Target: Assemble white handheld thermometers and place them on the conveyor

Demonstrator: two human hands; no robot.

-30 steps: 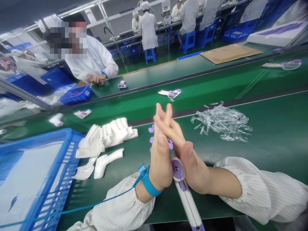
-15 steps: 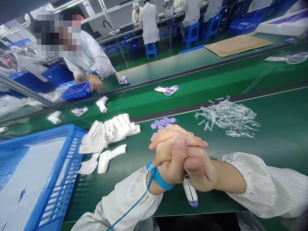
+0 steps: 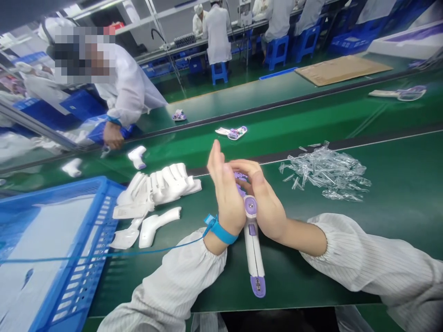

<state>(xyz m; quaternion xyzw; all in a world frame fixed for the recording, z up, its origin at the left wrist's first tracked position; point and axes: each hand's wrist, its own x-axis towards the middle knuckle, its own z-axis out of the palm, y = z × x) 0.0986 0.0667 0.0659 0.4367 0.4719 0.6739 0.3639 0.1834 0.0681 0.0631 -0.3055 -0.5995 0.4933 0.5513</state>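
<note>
hands (image 3: 226,198) (image 3: 270,205), two, touch one white-and-purple device (image 3: 254,251) from either side.

floor (image 3: 194,88): green | stools (image 3: 277,50): blue, beside far workbench (image 3: 152,56) | post (image 3: 154,14): pale, slim

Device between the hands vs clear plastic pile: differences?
Device is opaque white and purple; plastic pile is transparent. Device is one long body; plastic pile is many loose bits. Device sits between left hand and right hand; plastic pile is touched by neither. Both: green table below.
</note>
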